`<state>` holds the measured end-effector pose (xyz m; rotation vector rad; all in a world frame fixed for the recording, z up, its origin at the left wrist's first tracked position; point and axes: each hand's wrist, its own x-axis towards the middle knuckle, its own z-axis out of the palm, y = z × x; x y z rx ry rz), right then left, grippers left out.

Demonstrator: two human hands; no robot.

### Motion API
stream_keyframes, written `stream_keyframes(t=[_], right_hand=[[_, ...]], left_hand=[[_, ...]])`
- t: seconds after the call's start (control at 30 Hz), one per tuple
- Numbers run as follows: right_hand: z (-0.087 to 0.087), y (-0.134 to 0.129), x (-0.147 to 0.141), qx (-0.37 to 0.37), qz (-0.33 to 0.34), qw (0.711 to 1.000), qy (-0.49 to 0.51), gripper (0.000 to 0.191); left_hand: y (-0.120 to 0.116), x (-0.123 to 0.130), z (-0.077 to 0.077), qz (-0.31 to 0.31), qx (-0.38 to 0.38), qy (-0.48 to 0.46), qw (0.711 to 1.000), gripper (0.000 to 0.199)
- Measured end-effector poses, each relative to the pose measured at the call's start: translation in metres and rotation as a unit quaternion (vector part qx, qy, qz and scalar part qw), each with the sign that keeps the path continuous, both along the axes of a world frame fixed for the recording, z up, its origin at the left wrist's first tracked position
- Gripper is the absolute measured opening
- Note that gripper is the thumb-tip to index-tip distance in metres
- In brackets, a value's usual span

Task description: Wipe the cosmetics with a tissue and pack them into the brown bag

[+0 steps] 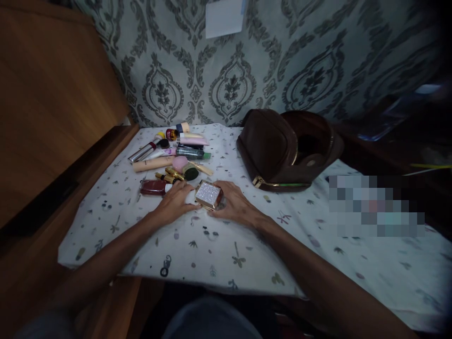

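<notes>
A person's left hand (176, 200) and right hand (231, 200) flank a square case (208, 194) with a glittering silver top on a patterned white cloth (212, 254), near assorted cosmetics (153, 163), while an open brown bag (270, 148) sits to the right against ornate damask wallpaper (162, 89).

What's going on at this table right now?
A person has both hands around a glittery square item low over the patterned cloth: the left hand at its left side, the right hand at its right. Just beyond the left hand lies a loose group of tubes, bottles and small cosmetics, with a dark red item nearest that hand. To the right, a brown bag sits with its top open near the wall.
</notes>
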<state>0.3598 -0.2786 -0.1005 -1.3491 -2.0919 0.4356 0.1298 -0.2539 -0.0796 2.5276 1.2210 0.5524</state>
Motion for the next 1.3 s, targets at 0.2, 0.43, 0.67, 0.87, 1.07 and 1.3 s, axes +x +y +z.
stream_keyframes(t=[0.2,0.43,0.67,0.87,1.07,1.3], right_hand=[[0.011,-0.002,0.001,0.007,0.019,0.998,0.053,0.074],[0.006,0.000,0.002,-0.019,0.079,0.978,0.192,0.094],[0.009,-0.004,0.001,-0.066,0.065,0.960,0.263,0.079],[0.015,-0.003,0.001,-0.039,0.015,0.957,0.289,0.075],[0.022,-0.001,0.002,0.032,0.011,0.973,0.230,0.020],[0.022,-0.005,-0.001,0.018,0.025,0.973,0.227,0.018]], left_hand=[[-0.002,0.000,-0.001,0.011,0.054,0.010,0.998,0.018],[-0.004,0.000,-0.002,0.007,0.058,0.003,0.998,0.011],[-0.005,0.002,-0.004,-0.020,0.078,0.005,0.997,0.010],[-0.005,0.001,0.000,-0.036,0.057,-0.021,0.997,0.018],[0.002,-0.003,-0.001,0.015,0.048,-0.108,0.993,0.038],[-0.013,0.001,0.013,0.010,0.122,-0.100,0.987,0.071]])
